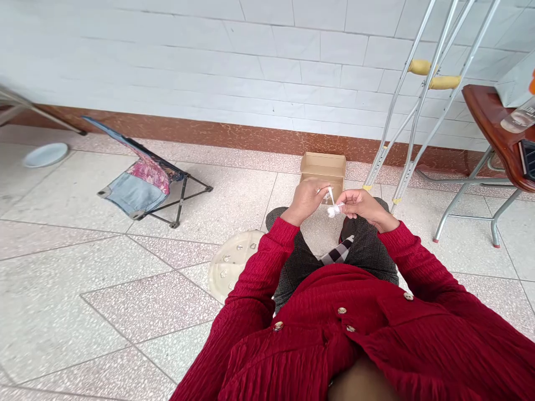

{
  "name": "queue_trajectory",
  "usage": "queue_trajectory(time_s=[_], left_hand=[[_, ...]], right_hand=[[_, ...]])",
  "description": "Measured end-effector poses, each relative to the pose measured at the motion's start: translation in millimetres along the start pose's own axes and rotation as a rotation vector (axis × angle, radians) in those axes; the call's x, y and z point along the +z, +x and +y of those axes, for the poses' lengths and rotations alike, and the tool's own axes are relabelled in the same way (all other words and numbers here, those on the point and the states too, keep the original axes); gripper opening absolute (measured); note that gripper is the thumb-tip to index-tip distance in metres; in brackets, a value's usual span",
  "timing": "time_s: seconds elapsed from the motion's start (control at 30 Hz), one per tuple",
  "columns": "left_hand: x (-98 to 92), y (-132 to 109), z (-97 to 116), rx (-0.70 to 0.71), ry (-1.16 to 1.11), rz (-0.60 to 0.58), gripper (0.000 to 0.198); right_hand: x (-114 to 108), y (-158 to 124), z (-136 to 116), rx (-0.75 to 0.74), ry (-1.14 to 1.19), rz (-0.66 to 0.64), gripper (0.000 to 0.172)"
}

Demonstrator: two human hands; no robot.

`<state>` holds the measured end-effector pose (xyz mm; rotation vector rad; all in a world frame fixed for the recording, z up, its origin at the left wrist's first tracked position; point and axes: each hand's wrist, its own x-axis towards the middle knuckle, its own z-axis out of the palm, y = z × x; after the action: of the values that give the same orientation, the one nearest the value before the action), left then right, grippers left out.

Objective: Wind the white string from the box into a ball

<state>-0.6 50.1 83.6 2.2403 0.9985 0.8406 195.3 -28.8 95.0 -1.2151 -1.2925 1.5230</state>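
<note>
Head: two hands (pixel 310 196) (pixel 363 206), one white bundle (pixel 333 211)

Top (pixel 292 362) is deep red, crinkled fabric with fine ridges, loose cut; left sleeve (pixel 251 284) and right sleeve (pixel 422 262) same red, same texture, full length to the wrist; four buttons (pixel 341 310) clear on the front, round, pale with darker marks; two near the midline, one out to each side by seamed flaps; trousers (pixel 292 273) dark grey, fine weave, pattern too small to confirm; left hand (pixel 308 199) and right hand (pixel 361 206) bare
</note>
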Motion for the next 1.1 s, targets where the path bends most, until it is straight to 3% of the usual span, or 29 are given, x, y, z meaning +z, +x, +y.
queue_trajectory(time_s=[0.07,0.13,0.2,0.27,0.47,0.6,0.67,0.73,0.87,0.93,1.0,1.1], left_hand=[[-5.1,1.8,4.4,0.010,0.118,0.006,0.029],[-3.2,-0.8,11.9,0.010,0.169,-0.029,0.031],[4.9,-7.0,19.7,-0.002,0.140,-0.069,0.032],[15.3,-14.5,24.3,-0.026,0.053,-0.087,0.034],[28.9,-21.4,3.9,-0.107,-0.244,-0.063,0.035],[20.8,-9.5,-14.2,-0.073,-0.149,-0.064,0.030],[13.9,-2.1,-14.6,-0.014,-0.097,-0.030,0.029],[8.3,2.9,-8.5,0.017,-0.024,0.006,0.028],[12.1,-1.3,11.1,-0.013,0.062,0.013,0.032],[21.8,-9.0,15.7,-0.050,-0.010,-0.025,0.036],[32.3,-16.6,12.8,-0.088,-0.131,-0.053,0.037],[40.0,-21.8,-3.3,-0.147,-0.226,-0.042,0.033]], right_hand=[[-8.0,11.3,10.1,-0.001,-0.088,0.091,0.039],[-12.7,26.3,18.1,-0.069,-0.144,0.303,0.039],[-12.5,39.6,20.1,-0.150,-0.162,0.494,0.036],[-7.4,46.2,14.5,-0.217,-0.116,0.571,0.035],[11.6,17.9,-25.0,-0.263,0.182,0.378,0.037],[7.7,-3.6,-30.2,-0.110,0.099,0.075,0.037],[1.3,-2.6,-21.1,-0.030,0.002,0.000,0.036],[-6.3,7.3,-7.7,-0.003,-0.102,0.066,0.033],[-16.8,40.4,13.9,-0.128,-0.376,0.498,0.019],[-15.3,52.1,15.4,-0.197,-0.302,0.624,0.019],[-9.2,54.3,10.0,-0.252,-0.077,0.622,0.026],[2.2,40.5,-4.7,-0.278,0.178,0.484,0.034]])
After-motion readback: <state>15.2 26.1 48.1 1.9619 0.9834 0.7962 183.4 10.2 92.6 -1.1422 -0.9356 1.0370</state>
